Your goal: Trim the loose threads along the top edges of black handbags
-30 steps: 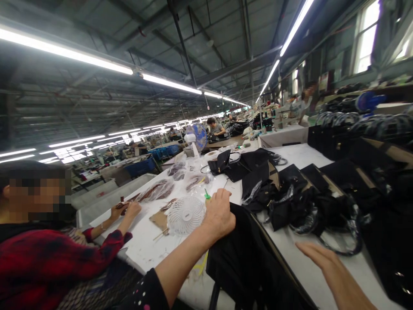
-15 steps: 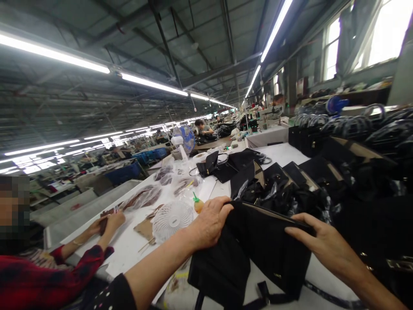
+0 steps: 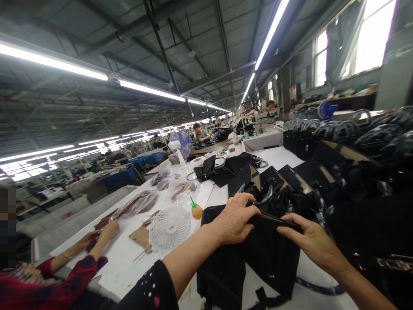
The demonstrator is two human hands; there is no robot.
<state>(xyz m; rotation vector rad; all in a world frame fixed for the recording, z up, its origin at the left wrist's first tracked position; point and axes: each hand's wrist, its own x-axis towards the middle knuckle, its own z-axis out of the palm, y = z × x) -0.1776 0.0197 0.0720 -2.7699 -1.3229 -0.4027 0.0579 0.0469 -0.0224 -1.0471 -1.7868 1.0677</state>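
A black handbag stands on the white table in front of me, its top edge facing up and a small gold mark low on its side. My left hand grips the upper edge near the middle, fingers bent over it and thumb toward the right. At the right end of the same edge, my right hand pinches the bag between thumb and fingers. A black flap or panel hangs to the left, under my left forearm. A dark strap curves out at the lower right.
Several black bags crowd the right side. A white round fan and a small orange bottle with a green tip stand left of my arm. Farther left, a co-worker's hands handle brown strips. A blue fan stands behind.
My left hand has slid right along the bag's top edge, closer to my right hand. The bag's opening looks narrower. The co-worker's hands have shifted slightly.
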